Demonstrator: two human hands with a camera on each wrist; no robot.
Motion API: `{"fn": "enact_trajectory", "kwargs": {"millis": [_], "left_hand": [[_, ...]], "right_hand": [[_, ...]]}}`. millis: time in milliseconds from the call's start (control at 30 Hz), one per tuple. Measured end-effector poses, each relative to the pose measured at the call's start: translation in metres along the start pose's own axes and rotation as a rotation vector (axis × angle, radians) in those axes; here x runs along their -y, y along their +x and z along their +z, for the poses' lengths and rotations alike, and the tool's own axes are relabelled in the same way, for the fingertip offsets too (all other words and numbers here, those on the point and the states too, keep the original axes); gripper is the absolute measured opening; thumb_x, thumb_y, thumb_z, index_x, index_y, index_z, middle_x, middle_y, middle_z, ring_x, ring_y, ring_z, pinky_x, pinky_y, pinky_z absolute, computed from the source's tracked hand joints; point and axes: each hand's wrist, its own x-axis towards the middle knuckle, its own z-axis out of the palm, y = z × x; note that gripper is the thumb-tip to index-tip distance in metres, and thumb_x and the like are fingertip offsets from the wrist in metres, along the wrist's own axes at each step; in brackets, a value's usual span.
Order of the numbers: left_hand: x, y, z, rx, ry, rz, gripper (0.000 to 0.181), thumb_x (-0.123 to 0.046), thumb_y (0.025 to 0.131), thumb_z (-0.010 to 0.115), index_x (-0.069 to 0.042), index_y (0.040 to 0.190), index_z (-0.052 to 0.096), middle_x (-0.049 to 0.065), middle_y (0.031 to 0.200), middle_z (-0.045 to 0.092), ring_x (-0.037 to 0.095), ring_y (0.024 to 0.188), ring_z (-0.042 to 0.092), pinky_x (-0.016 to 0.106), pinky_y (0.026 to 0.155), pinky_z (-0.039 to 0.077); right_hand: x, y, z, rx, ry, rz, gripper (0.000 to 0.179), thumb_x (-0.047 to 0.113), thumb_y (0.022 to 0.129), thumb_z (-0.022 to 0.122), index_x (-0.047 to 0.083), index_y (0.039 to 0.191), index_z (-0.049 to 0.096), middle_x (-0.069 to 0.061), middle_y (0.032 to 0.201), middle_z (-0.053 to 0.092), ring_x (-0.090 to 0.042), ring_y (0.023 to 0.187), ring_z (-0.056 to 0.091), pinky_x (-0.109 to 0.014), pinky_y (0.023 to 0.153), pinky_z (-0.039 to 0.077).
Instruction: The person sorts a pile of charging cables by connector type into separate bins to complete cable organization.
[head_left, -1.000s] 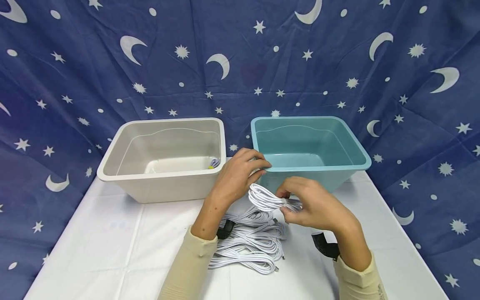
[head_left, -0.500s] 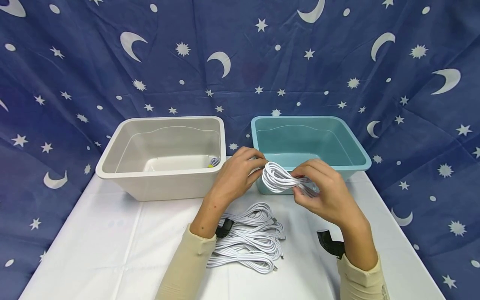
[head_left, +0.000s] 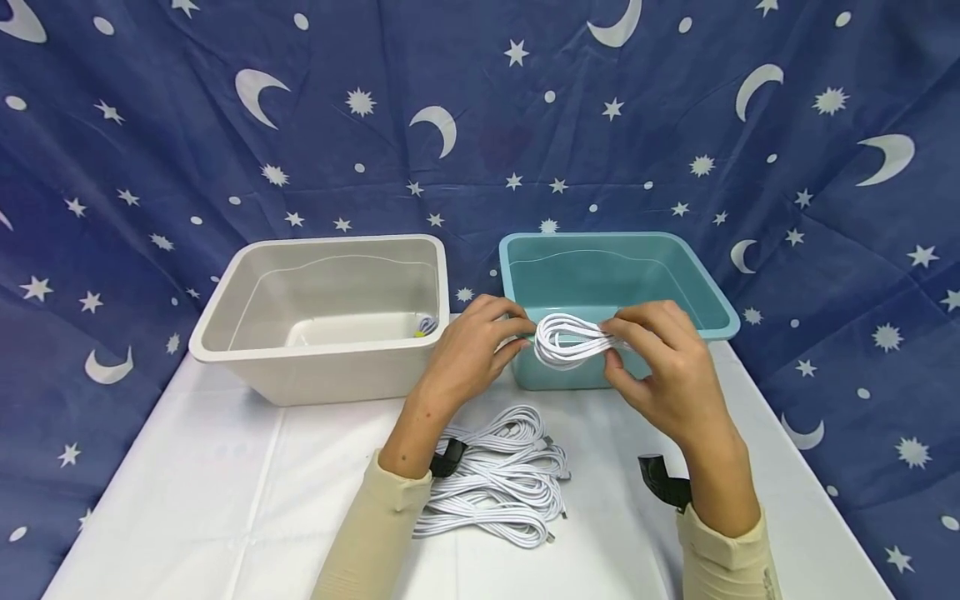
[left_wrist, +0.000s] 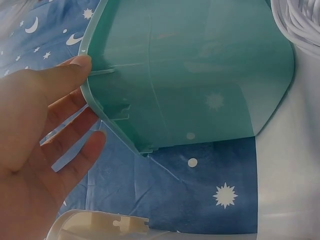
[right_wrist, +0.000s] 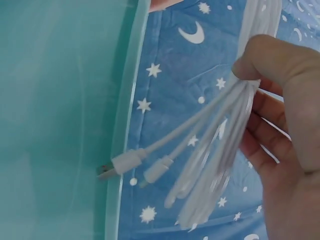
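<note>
The hands were apart, with the left hand [head_left: 476, 346] pinching the corner of the teal tub's rim [left_wrist: 85, 92] between thumb and fingers and the right hand [head_left: 667, 375] pinching a coiled white cable [head_left: 596, 337] round its middle. That coil was held up off the table [head_left: 337, 492], across the near edge of the teal tub [head_left: 600, 279] in the head view, and its plug [right_wrist: 127, 161] hung loose below the fingers. A heap of white cables [head_left: 502, 475] lay nearer the person, and a beige tub [head_left: 322, 372] stood to the left with a small bundle [head_left: 427, 325] inside.
</note>
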Motion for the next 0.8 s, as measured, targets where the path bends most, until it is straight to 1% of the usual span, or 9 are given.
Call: {"fn": "enact_trajectory", "kwargs": {"millis": [133, 300, 400, 633, 800], "left_hand": [[0.001, -0.001, 0.000, -0.006, -0.007, 0.006, 0.021, -0.023, 0.093, 0.072, -0.025, 0.114, 0.075, -0.011, 0.117, 0.063, 0.010, 0.115, 0.051, 0.024, 0.101, 0.041], [0.002, -0.001, 0.000, 0.000, -0.014, 0.008, 0.020, -0.023, 0.094, 0.072, -0.027, 0.113, 0.075, -0.011, 0.117, 0.062, 0.010, 0.115, 0.051, 0.023, 0.101, 0.041], [0.001, -0.001, 0.000, 0.002, -0.015, 0.008, 0.020, -0.023, 0.094, 0.071, -0.027, 0.113, 0.075, -0.011, 0.117, 0.062, 0.010, 0.116, 0.051, 0.024, 0.102, 0.041], [0.001, -0.001, 0.000, -0.007, -0.022, 0.009, 0.019, -0.022, 0.093, 0.072, -0.026, 0.112, 0.075, -0.011, 0.116, 0.063, 0.010, 0.115, 0.051, 0.024, 0.101, 0.041], [0.000, 0.000, 0.000, -0.005, -0.017, 0.008, 0.019, -0.023, 0.093, 0.072, -0.025, 0.112, 0.076, -0.011, 0.117, 0.063, 0.010, 0.116, 0.051, 0.024, 0.101, 0.042]], "right_hand": [[-0.004, 0.001, 0.002, -0.050, -0.039, -0.018, 0.025, -0.003, 0.076, 0.064, 0.001, 0.099, 0.075, -0.014, 0.097, 0.067, -0.034, 0.091, 0.059, -0.042, 0.080, 0.042], [-0.011, -0.001, 0.006, -0.087, -0.071, -0.032, 0.024, -0.006, 0.078, 0.064, -0.001, 0.098, 0.075, -0.016, 0.096, 0.067, -0.037, 0.091, 0.059, -0.043, 0.085, 0.044], [-0.017, -0.004, 0.010, -0.063, -0.082, -0.017, 0.025, -0.006, 0.079, 0.065, 0.000, 0.101, 0.075, -0.015, 0.098, 0.067, -0.036, 0.094, 0.059, -0.042, 0.088, 0.044], [-0.031, -0.014, 0.019, 0.028, -0.112, 0.054, 0.026, -0.004, 0.082, 0.067, 0.002, 0.107, 0.074, -0.013, 0.105, 0.066, -0.033, 0.101, 0.058, -0.040, 0.091, 0.043], [-0.040, -0.020, 0.026, 0.067, -0.099, 0.082, 0.026, -0.005, 0.082, 0.070, 0.001, 0.107, 0.073, -0.013, 0.106, 0.065, -0.033, 0.103, 0.057, -0.039, 0.093, 0.042]]}}
